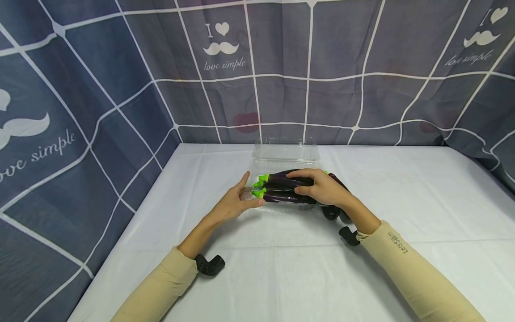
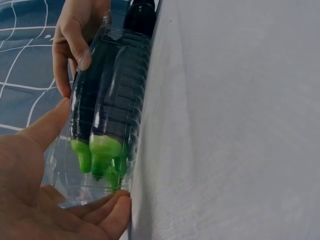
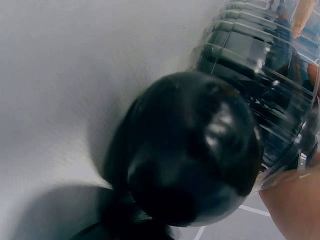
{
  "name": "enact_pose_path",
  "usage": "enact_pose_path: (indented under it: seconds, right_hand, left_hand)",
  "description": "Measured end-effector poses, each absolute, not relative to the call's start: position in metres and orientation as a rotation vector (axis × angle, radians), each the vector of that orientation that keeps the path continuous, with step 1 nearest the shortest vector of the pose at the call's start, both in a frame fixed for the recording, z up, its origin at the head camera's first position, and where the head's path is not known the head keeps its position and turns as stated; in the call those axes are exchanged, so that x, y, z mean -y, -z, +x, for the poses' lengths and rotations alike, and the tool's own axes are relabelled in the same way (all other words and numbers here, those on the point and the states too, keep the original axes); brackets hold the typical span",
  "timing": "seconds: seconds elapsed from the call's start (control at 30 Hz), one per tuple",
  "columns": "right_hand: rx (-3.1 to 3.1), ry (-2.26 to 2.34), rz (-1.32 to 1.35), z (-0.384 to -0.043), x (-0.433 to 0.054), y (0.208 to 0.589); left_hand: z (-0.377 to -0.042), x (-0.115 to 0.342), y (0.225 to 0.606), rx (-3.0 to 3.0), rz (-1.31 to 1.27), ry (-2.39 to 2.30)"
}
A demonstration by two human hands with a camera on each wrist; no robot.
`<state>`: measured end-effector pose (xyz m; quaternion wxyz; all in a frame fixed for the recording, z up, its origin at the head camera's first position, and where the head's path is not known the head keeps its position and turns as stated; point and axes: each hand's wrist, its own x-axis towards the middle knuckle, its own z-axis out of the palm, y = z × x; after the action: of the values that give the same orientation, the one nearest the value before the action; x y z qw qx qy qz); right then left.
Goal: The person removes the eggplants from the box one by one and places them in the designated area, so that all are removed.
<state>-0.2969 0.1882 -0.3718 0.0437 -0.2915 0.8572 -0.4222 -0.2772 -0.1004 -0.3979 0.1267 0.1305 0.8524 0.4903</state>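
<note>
Dark purple eggplants (image 1: 285,197) with bright green stem ends lie side by side in a clear plastic box (image 2: 142,82), its hinged lid (image 1: 285,153) standing raised at the back. My left hand (image 1: 235,203) grips the left end of the box, thumb and fingers spread to either side, near the green stems (image 2: 105,147). The right hand (image 1: 323,188) reaches over the right part of the box and holds an eggplant there between thumb and fingers. Part of that eggplant is hidden under the hand.
More eggplants (image 1: 331,212) lie just right of the box, under the right forearm; one rounded dark end (image 3: 195,150) fills the right wrist view. A white cloth (image 1: 261,277) covers the table. Dark checked curtains (image 1: 281,103) hang behind and along the sides.
</note>
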Motion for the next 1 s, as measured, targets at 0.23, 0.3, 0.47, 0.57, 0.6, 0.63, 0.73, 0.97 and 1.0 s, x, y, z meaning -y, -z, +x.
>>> enact_pose_path:
  seconds: [0.23, 0.3, 0.47, 0.57, 0.6, 0.63, 0.73, 0.97, 1.0]
  right_hand:
    - [-2.633, 1.293, -0.888, -0.2938, -0.1877, 0.3711]
    - [-2.643, 1.294, -0.887, -0.2933, -0.1880, 0.3714]
    - [-2.667, 1.296, -0.871, -0.2917, -0.1894, 0.3725]
    - [-2.677, 1.293, -0.865, -0.2908, -0.1890, 0.3722]
    - [-2.679, 1.291, -0.864, -0.2907, -0.1887, 0.3722]
    - [-2.682, 1.288, -0.864, -0.2909, -0.1884, 0.3722]
    - [-2.681, 1.292, -0.864, -0.2914, -0.1877, 0.3720]
    - [-2.654, 1.324, -0.900, -0.2915, -0.1893, 0.3731]
    - [-2.652, 1.328, -0.906, -0.2917, -0.1897, 0.3739]
  left_hand:
    - [-0.2767, 0.1006, 0.3975, -2.493, 0.383, -1.418]
    - [-0.2767, 0.1001, 0.3971, -2.491, 0.387, -1.416]
    - [-0.2767, 0.0992, 0.3967, -2.476, 0.393, -1.417]
    - [-0.2767, 0.0998, 0.3968, -2.480, 0.387, -1.417]
    - [-0.2766, 0.1000, 0.3967, -2.485, 0.388, -1.415]
    - [-0.2765, 0.1003, 0.3966, -2.485, 0.389, -1.419]
    - [-0.2760, 0.1010, 0.3961, -2.479, 0.396, -1.435]
    - [-0.2754, 0.1017, 0.3964, -2.469, 0.398, -1.432]
    - [-0.2754, 0.1017, 0.3967, -2.470, 0.396, -1.429]
